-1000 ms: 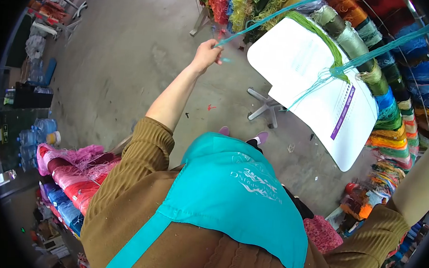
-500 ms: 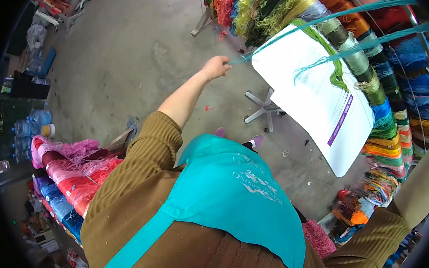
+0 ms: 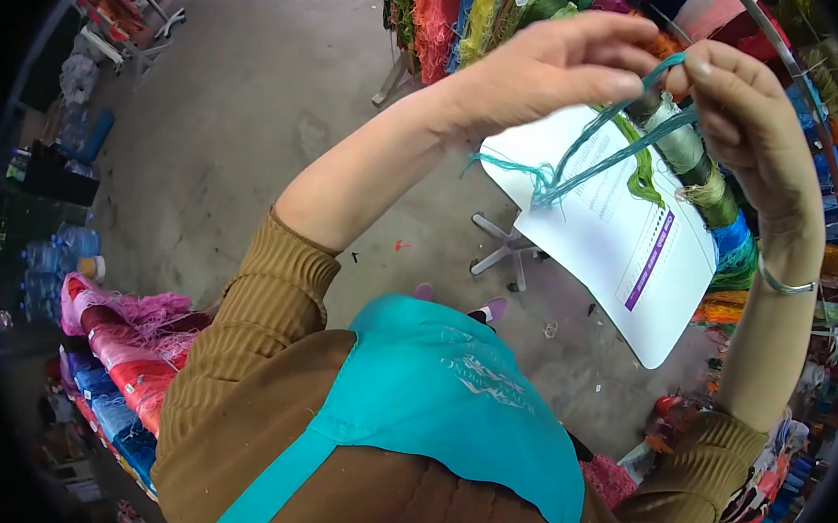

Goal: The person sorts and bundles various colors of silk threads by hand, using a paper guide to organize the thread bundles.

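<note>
A looped hank of teal embroidery thread (image 3: pixel 609 156) hangs in front of me, its upper end pinched between the thumb and fingers of my right hand (image 3: pixel 759 130). The strands run down leftward to a frayed, gathered end over the white sheet (image 3: pixel 586 239). My left hand (image 3: pixel 559 67) is raised beside the top of the loop with fingers stretched out and apart from the thumb. Its thumb tip is right at the strands. A green thread bundle (image 3: pixel 645 175) lies on the sheet, which has a purple printed strip.
Rows of coloured thread hanks (image 3: pixel 446 20) hang on a rack behind the sheet and along the right. A metal rail (image 3: pixel 792 64) curves at upper right. A wheeled chair base (image 3: pixel 505 253) stands on the concrete floor. Pink and red hanks (image 3: pixel 130 358) are at the left.
My left hand has come up and right from the far end of the stretched thread, letting go of it. My right hand has come into view, and the thread now hangs slack in a loop.
</note>
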Demonstrator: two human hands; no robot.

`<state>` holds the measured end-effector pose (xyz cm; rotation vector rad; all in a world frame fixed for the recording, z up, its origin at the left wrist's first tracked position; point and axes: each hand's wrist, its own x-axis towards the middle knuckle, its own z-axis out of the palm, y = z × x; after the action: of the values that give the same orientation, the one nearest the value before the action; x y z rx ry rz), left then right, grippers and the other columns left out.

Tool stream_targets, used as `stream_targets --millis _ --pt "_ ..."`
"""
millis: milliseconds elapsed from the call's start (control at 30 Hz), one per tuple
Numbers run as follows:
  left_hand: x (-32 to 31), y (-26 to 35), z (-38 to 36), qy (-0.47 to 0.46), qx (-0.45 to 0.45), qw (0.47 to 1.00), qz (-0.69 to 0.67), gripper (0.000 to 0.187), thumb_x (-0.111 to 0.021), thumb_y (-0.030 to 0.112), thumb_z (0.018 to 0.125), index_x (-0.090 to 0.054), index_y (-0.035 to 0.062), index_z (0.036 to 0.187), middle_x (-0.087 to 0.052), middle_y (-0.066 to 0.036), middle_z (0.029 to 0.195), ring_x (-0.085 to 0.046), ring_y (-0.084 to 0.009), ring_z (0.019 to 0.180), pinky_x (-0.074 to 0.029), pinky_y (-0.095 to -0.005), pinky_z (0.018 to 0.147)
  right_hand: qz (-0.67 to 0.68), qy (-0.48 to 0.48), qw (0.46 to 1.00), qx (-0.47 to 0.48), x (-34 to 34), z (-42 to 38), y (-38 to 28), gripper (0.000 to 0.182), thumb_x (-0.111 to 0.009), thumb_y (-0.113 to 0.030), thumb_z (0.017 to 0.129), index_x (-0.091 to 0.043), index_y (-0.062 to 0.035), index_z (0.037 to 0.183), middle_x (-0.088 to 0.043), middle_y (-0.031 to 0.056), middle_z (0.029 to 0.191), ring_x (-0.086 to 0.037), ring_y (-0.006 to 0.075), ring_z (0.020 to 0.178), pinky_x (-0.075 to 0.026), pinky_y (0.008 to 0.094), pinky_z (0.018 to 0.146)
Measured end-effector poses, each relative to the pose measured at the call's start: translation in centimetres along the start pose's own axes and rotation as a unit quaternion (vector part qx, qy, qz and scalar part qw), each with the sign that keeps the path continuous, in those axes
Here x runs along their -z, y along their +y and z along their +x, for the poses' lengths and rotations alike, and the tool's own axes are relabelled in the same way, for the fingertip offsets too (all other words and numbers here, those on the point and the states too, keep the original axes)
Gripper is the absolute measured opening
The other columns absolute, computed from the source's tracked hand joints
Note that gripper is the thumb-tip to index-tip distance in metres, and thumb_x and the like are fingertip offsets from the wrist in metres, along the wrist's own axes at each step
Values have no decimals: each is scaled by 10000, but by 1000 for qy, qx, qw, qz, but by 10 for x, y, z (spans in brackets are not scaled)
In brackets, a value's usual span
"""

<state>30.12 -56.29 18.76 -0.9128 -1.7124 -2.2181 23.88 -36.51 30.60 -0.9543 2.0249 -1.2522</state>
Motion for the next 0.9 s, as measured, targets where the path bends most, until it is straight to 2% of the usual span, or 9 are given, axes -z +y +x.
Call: stream_targets --millis 67,167,200,267,333,400,467,633,900 --pt "-10 4 -1 -2 64 998 -25 401 -552 231 969 -504 -2 1292 -634 -44 882 -599 -91 786 -492 -229 702 40 1 999 -19 -2 -2 10 243 -541 -248 972 -656 -35 953 -349 -117 554 -261 -39 430 -163 142 369" --pt "11 19 -12 -68 272 959 -33 281 -550 265 975 -618 18 1089 -412 78 587 -366 -22 492 -312 -201 445 50 25 998 -37 -3 -5 31 229 -554 -233 965 -657 -30 942 -375 -106 560 -279 -34 442 -178 144 380" --pt "9 21 -20 -12 280 958 -61 277 -531 287 982 -646 39 935 -252 113 542 -187 -12 455 -146 -211 414 50 25 997 -46 -3 -7 39 226 -556 -230 963 -657 -29 940 -381 -103 562 -282 -32 444 -182 145 382" --pt "33 37 -31 27 250 964 -89 283 -501 289 993 -631 41 958 -239 113 545 -167 -12 445 -149 -207 402 101 8 993 -68 -8 -9 62 211 -564 -211 956 -657 -23 935 -417 -92 579 -293 -18 453 -196 149 386" --pt "98 44 -40 -59 191 943 -265 335 -476 291 994 -620 5 1090 -509 43 645 -447 -55 515 -380 -202 482 158 -28 985 -63 -19 -10 86 213 -553 -205 959 -648 -14 943 -432 -76 593 -297 -7 454 -204 153 389" --pt "129 74 -53 104 133 957 -234 263 -446 210 993 -566 24 1135 -446 40 584 -384 -88 435 -335 -229 409 214 -46 973 -70 -38 -9 111 210 -531 -190 964 -638 -10 959 -443 -58 612 -305 1 462 -214 159 395" --pt "151 107 -62 193 46 944 -264 264 -368 193 1034 -558 16 1083 -277 76 574 -221 -29 452 -183 -183 390 273 -75 955 -90 -64 -9 135 200 -519 -179 963 -626 -10 957 -454 -45 635 -312 7 478 -226 167 402" --pt "232 167 -93 316 -25 930 -184 250 -375 146 1023 -556 20 1140 -269 64 560 -213 -54 432 -186 -207 378 357 -86 920 -135 -130 -11 184 182 -479 -171 978 -590 -34 936 -452 -42 663 -306 25 486 -222 179 420" --pt "293 172 -139 479 -78 873 -54 133 -486 201 997 -552 91 959 -279 76 534 -217 -49 420 -164 -198 367 339 0 916 -214 -203 -34 246 179 -473 -174 983 -596 -56 930 -491 -36 662 -381 36 469 -267 183 406"
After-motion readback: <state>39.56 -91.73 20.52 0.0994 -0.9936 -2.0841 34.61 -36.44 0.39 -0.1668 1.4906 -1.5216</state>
